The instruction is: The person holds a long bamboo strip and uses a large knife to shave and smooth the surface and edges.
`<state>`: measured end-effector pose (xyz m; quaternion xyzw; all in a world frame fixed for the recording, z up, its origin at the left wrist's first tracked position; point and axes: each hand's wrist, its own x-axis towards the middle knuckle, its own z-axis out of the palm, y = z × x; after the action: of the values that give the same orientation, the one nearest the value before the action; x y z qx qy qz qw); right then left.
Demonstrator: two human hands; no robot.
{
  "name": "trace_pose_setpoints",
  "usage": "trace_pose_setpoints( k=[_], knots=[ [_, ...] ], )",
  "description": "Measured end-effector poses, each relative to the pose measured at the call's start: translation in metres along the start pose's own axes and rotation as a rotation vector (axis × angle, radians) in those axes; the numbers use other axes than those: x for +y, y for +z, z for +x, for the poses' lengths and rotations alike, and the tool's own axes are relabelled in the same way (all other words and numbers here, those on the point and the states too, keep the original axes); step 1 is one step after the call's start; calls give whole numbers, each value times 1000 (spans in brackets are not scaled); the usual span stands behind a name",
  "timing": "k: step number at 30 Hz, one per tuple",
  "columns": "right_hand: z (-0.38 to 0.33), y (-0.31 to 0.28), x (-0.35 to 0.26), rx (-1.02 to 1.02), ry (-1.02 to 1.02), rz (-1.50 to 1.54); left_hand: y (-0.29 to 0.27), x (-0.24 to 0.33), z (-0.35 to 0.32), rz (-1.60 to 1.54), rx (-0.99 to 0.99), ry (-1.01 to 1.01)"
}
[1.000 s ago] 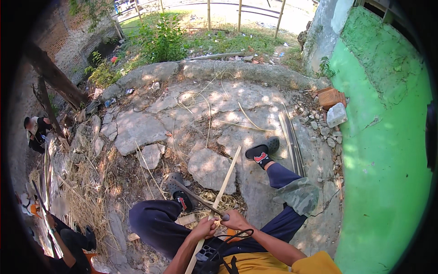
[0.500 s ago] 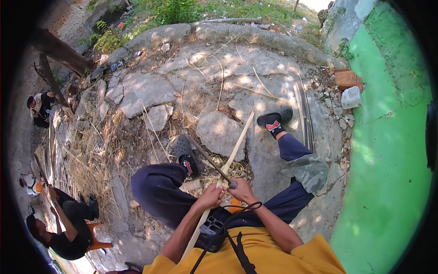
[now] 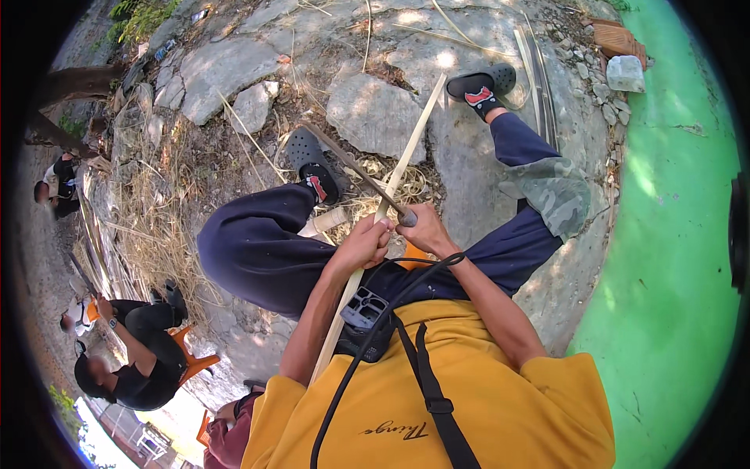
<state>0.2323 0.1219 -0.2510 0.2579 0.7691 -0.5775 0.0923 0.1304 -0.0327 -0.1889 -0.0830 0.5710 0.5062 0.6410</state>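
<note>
My left hand (image 3: 364, 244) is closed around a long pale bamboo strip (image 3: 414, 139), which slants from beside my waist up toward my right foot. In my right hand (image 3: 430, 231), fingers wrapped, is a knife (image 3: 353, 166) with a long, narrow dark blade. Its blade crosses the strip just beyond my left hand and points up and left toward my left shoe. The two hands are close together in front of my lap. Most of the knife's handle is hidden by my right hand.
Pale shavings (image 3: 402, 181) and a short bamboo piece (image 3: 322, 222) lie between my feet on cracked stone. Several strips (image 3: 537, 82) lie by my right shoe. A green wall (image 3: 664, 234) runs along the right. Another person (image 3: 141, 356) sits at left on an orange stool (image 3: 195, 361).
The view has tipped down toward my body, so the ground and feet sit higher in the picture. Both hands keep their holds on the strip and the knife.
</note>
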Motion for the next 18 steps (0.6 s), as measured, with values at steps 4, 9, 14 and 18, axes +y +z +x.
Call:
trace_pose_setpoints(
  k=[4,9,14,18],
  knots=[
    [28,-4,20,-50,73,39,4,-4,-1,64,21,49],
    [16,6,6,38,-28,54,-2,4,-3,19,19,52],
    [35,-7,21,-85,85,-90,1,-2,0,17,14,44],
    [53,-18,27,80,160,-3,3,2,-1,52,-22,52]
  ],
)
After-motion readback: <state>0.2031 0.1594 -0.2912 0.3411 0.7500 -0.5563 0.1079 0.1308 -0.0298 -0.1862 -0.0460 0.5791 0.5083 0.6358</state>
